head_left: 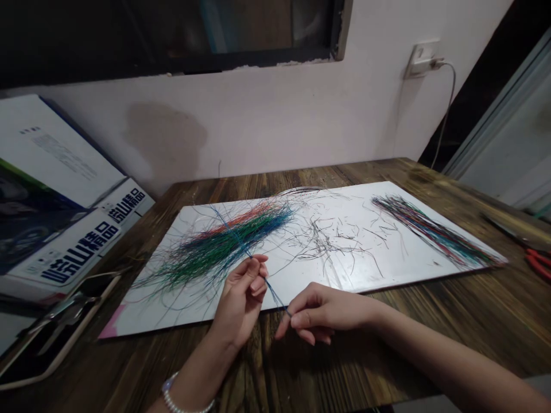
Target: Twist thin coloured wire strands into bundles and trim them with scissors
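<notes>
Cut-off forearms (447, 358) lead to left hand (245, 289) and right hand (318, 312), pinching blue strands (276, 296) of unclear number.

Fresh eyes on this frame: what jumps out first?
First, the tangled heap of green, blue and orange strands across the left part of the white board. Then, nearer the viewer, the left hand and right hand pinching thin blue strands between them. A neater multicoloured bundle lies toward the board's right end.
</notes>
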The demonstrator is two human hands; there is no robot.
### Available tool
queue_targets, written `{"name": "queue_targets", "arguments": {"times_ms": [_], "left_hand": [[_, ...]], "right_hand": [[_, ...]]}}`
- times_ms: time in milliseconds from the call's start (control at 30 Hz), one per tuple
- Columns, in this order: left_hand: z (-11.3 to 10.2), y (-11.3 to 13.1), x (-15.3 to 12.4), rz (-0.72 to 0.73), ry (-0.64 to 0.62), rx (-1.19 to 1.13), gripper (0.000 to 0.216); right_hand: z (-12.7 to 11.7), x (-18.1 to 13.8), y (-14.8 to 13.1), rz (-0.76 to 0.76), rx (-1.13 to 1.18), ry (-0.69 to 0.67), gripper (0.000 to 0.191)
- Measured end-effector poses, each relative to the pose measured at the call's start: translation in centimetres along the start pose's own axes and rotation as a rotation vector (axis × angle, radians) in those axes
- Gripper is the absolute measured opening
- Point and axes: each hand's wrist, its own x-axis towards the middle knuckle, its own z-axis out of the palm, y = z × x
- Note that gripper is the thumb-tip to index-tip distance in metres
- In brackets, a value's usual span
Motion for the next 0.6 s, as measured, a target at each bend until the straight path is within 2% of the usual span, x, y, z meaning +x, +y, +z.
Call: {"name": "queue_targets", "arguments": {"times_ms": [233, 600], "left_hand": [[0.08, 0.04, -0.10, 0.016, -0.016, 0.001, 0.024], [-0.06, -0.11, 0.09, 0.041, 0.037, 0.008, 0.024]], "right_hand": [[0.01, 0.04, -0.03, -0.002, -0.015, -0.022, 0.032], [-0.24, 0.30, 0.73, 0.107, 0.116, -0.128, 0.034]]}}
